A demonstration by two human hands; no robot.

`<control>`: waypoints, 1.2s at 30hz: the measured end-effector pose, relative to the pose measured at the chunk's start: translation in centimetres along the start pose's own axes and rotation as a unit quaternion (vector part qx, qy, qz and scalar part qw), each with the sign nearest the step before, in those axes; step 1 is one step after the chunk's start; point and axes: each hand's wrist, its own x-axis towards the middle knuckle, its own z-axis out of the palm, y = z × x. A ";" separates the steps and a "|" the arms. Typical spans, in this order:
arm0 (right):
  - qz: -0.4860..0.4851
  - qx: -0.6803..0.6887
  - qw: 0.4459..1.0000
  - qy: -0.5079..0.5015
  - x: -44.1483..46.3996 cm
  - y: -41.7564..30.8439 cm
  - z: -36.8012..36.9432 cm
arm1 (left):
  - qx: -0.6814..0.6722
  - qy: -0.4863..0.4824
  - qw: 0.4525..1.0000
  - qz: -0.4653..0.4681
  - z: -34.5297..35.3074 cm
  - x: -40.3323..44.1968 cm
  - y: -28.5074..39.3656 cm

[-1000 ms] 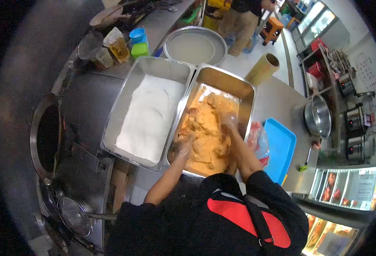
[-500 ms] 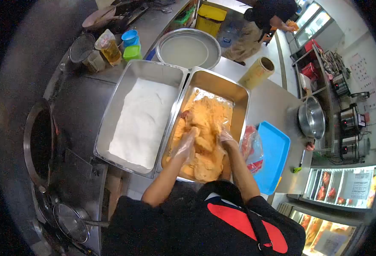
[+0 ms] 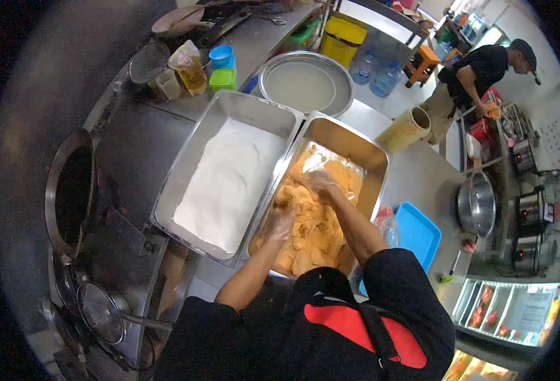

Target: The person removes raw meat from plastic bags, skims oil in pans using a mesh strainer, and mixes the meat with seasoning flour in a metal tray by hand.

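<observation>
Both of my hands wear clear plastic gloves and are inside a deep steel pan (image 3: 374, 155) of orange-coated meat pieces (image 3: 318, 232). At the pan's left side, my left hand (image 3: 279, 223) is pushed into the coated pieces, its fingers hidden among them. Farther up the pan, my right hand (image 3: 321, 182) reaches across to the left, fingers curled over the orange-coated meat. Orange coating sticks to the right glove. Against this pan's left side stands a second steel pan (image 3: 177, 171), holding white powder (image 3: 223, 184).
Behind the pans stands a round basin (image 3: 350, 95) of cloudy liquid. A cling-film roll (image 3: 406, 130), a blue tray (image 3: 420, 235) and a plastic bag (image 3: 388, 227) lie to the right. A wok (image 3: 70, 197) is at left. Another person (image 3: 477, 82) stands at the back right.
My right hand has moved from the pan's right side up and leftward over the meat. My left hand has sunk deeper by the left wall. The view has shifted; the other person shows more fully.
</observation>
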 end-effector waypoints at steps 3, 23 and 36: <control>-0.041 0.058 0.997 0.016 -3.9 2.2 0.7 | -0.004 0.038 0.998 0.050 0.7 1.9 0.8; -0.250 -0.047 0.941 0.222 -13.2 14.2 7.1 | -0.213 -0.027 0.946 -0.242 2.3 -3.8 1.6; 0.013 0.027 0.967 0.254 -17.0 0.2 1.5 | 0.215 -0.066 0.969 0.101 4.8 -0.2 4.5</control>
